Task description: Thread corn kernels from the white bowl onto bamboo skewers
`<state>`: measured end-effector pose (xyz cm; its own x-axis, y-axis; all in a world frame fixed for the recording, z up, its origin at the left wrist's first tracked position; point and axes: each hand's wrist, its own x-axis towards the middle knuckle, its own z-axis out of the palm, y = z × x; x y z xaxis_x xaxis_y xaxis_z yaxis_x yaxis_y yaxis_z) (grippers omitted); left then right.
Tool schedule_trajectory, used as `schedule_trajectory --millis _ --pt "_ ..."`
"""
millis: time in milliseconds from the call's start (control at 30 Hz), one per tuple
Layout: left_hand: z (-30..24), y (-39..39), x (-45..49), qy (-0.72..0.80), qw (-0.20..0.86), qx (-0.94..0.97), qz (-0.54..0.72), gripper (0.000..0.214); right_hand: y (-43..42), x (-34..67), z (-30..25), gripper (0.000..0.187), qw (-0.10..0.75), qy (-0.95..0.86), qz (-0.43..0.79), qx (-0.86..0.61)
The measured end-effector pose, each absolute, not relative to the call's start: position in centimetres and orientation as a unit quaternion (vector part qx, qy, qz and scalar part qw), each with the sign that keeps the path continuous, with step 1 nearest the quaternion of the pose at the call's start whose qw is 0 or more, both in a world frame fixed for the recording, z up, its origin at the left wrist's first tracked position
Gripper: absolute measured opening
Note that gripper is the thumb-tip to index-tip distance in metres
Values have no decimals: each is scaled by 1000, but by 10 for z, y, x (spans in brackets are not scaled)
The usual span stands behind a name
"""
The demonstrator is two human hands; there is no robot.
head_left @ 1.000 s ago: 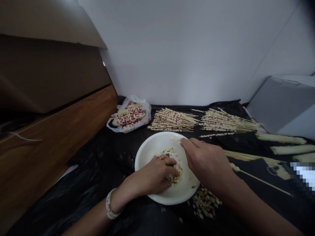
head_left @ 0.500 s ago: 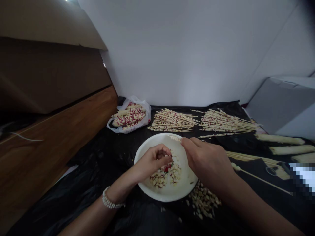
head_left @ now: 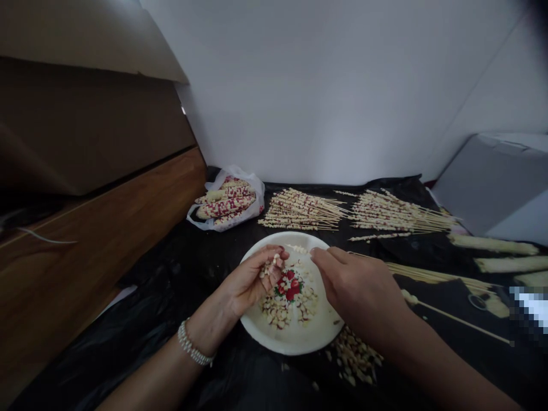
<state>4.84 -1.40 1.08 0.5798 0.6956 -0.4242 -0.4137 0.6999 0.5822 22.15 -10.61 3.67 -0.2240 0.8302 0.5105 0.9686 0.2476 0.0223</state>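
My left hand (head_left: 256,278) is cupped over a white bowl (head_left: 295,347), palm up, with several corn kernels (head_left: 274,264) in its curled fingers. My right hand (head_left: 349,274) grips a thin wooden skewer, and pale kernels (head_left: 297,249) are threaded along its tip end, which points at my left fingers. Most of that stick is hidden by my right hand. Loose kernels (head_left: 276,314) lie in the bowl around a printed red flower (head_left: 291,288).
Behind the bowl are a plastic bag of corn cobs (head_left: 229,205) and two piles of filled skewers (head_left: 299,208). Bare cobs (head_left: 492,244) and plain sticks (head_left: 436,274) lie right. More kernels (head_left: 355,354) are on the black sheet (head_left: 171,337). A white wall (head_left: 321,91) rises behind.
My left hand has turned palm up and risen slightly, showing kernels in its fingers. The flower in the bowl is more exposed. My right hand with the skewer is slightly lower.
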Motion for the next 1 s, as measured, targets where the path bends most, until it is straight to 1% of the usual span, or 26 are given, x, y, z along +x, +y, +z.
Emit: schedule_trajectory --millis 133,367,500,633,900,1000 --pt "11 -17 49 351 829 261 349 9 -105 219 35 22 193 -765 -161 -593" --pt "16 -23 52 350 806 313 359 10 -104 219 33 17 183 -762 -157 -601" --pt "15 -22 53 348 813 296 361 2 -103 219 33 17 177 -761 -167 -602" --pt "14 -21 54 357 810 284 370 1 -104 218 33 17 168 -761 -169 -603" --pt "13 -20 52 357 807 289 372 14 -103 219 30 18 180 -767 -181 -589" --pt "13 -19 53 360 811 280 367 12 -103 219 29 18 185 -767 -187 -586"
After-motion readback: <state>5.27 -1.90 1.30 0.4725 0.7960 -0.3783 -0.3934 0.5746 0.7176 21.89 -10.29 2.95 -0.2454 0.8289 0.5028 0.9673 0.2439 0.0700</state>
